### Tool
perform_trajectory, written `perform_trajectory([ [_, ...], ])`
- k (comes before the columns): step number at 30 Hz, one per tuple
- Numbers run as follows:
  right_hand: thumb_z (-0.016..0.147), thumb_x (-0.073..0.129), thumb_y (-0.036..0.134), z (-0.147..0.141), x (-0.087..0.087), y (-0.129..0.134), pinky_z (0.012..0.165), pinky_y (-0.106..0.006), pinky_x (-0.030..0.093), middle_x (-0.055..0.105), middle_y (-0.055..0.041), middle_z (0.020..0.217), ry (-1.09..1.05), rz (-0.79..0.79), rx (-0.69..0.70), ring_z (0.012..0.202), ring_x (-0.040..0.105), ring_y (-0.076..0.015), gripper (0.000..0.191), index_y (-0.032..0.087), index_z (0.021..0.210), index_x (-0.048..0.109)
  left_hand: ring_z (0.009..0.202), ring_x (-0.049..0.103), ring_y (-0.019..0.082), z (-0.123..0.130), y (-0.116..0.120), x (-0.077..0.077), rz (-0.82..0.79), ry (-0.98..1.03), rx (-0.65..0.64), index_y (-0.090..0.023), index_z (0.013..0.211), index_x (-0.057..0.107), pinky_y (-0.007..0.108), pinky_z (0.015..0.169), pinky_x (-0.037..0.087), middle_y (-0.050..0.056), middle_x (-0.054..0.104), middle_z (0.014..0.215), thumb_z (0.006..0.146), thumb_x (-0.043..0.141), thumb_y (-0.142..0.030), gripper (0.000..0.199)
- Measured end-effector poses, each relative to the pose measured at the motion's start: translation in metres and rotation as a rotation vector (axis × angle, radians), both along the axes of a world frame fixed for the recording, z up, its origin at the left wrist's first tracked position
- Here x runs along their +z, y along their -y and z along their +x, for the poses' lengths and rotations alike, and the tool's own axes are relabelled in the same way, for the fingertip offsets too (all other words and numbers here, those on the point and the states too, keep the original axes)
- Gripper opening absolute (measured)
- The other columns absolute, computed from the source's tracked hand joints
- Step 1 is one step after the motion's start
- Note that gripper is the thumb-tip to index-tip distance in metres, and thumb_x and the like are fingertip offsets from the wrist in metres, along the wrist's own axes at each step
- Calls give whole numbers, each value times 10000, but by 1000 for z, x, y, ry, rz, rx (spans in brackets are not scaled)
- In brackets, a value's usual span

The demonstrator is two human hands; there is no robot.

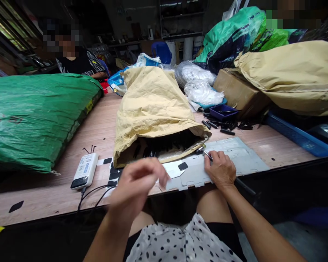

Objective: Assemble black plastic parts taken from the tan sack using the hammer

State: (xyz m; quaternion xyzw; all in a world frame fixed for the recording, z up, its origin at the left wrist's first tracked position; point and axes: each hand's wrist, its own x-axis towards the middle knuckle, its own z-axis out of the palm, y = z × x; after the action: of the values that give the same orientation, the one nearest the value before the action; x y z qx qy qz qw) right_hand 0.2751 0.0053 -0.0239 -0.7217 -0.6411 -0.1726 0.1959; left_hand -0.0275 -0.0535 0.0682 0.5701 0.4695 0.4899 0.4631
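In front of the opening of a tan sack (155, 102), my left hand (142, 178) is raised and smeared by motion; its fingers look bent, and what they hold, if anything, does not show. My right hand (221, 168) is closed round a black rod with a shiny metal end (207, 153), its dark length (245, 186) coming out below my wrist. That hand rests over a grey flat board (242, 154) at the table's front edge. Dark pieces lie inside the sack's mouth, mostly in shadow. Black rounded patches (114, 176) lie on white backing beside my left hand.
A white power bank (84, 171) with cables sits left, near a big green sack (38, 120). Black handles (227, 131) and a purple tray (223, 111) lie right, before a cardboard box (235, 91) and blue tray (300, 133). Another person (79, 62) sits across the table.
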Motion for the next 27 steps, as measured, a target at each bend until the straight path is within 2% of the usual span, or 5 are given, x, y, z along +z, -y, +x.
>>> perform_trajectory([
  [7,959,512,373,0,1,-1,686,-321,247,587,-72,884,-7,-15,-10,797,469,-211,227,201,971,659,1086,608,367,-14,-92,-33,-108,-1121,651,-95,1167,684,478,927,472,217,665,1086,887,524,-213,343],
  [12,957,522,371,-1,1,-1,680,-323,240,587,-67,878,-9,-21,-14,797,472,-211,215,205,969,658,931,669,359,-32,-111,-46,-353,-1240,592,-89,991,731,442,830,499,214,705,924,835,571,-183,242],
  [16,959,518,369,-2,2,-1,683,-323,244,587,-66,883,-14,-27,-16,802,472,-210,217,203,980,656,963,633,359,-24,-96,-37,-156,-1197,656,-124,1043,712,450,832,493,184,698,961,901,561,-305,275],
  [20,955,524,367,-1,2,0,682,-320,249,584,-65,884,-24,-31,-13,803,472,-207,215,199,984,656,973,579,270,13,-61,-40,269,-984,349,-211,1102,675,382,870,479,84,680,1026,929,580,-296,215],
  [27,952,532,356,1,0,0,680,-325,253,585,-67,878,-24,-17,12,796,469,-205,205,198,978,659,942,553,237,50,-50,-72,215,-777,0,-236,1058,713,387,875,443,42,657,955,865,682,-212,197],
])
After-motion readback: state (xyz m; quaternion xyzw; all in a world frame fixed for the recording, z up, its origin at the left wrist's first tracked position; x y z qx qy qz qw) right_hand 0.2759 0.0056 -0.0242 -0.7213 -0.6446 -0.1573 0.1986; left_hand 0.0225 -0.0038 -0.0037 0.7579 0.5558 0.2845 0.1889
